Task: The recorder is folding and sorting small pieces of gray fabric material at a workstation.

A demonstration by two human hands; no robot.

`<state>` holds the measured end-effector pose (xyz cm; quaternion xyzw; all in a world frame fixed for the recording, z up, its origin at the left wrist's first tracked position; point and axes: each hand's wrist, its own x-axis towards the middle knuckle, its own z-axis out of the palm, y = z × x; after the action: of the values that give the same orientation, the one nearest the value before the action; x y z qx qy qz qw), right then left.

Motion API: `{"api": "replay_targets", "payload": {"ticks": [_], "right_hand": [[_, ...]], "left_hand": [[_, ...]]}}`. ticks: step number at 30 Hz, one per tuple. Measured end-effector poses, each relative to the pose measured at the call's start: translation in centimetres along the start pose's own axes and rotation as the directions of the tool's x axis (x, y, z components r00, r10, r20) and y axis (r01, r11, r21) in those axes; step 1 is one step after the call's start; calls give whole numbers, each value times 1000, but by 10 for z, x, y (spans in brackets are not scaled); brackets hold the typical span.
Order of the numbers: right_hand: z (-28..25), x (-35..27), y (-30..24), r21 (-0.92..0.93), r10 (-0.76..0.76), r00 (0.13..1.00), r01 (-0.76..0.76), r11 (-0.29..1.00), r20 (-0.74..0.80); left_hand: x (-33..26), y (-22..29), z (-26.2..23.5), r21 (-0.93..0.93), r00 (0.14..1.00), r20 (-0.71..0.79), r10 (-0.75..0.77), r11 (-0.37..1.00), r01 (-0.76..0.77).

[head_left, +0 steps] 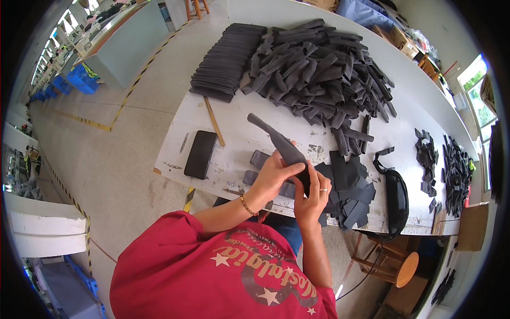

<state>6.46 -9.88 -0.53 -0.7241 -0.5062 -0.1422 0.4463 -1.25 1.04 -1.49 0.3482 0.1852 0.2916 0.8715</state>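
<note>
A long dark grey fabric piece [282, 146], narrow at its far end and wider near me, slants over the table between my hands. My left hand [275, 173] pinches its wider part from the left, thumb on top. My right hand [312, 198] is closed round its near end, fingers wrapped over the cloth. Beneath and beside the hands lie a few small dark flat pieces [259, 159]. A heap of flat dark rectangular pieces [350, 191] lies just right of my right hand.
Beyond my hands are a big loose pile of dark fabric tubes [319, 74] and a neat stack [228, 61]. A black case [201, 154], a wooden stick [214, 122] and a black mesh bag [396, 202] lie on the white table [172, 146]. A stool [406, 269] stands lower right.
</note>
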Motion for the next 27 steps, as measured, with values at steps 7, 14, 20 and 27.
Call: {"api": "replay_targets", "payload": {"ticks": [7, 14, 20, 27], "right_hand": [[1, -22, 1, 25, 13, 996, -16, 1000, 89], [6, -8, 0, 84, 6, 983, -22, 996, 182], [-17, -8, -4, 107, 104, 970, -130, 986, 220], [-6, 2, -4, 116, -19, 979, -5, 993, 202]], "left_hand": [[7, 8, 15, -45, 997, 65, 51, 998, -48], [-3, -6, 21, -78, 999, 8, 34, 996, -33], [2, 11, 20, -76, 996, 40, 82, 994, -79], [-4, -8, 21, -137, 998, 16, -56, 989, 58]]}}
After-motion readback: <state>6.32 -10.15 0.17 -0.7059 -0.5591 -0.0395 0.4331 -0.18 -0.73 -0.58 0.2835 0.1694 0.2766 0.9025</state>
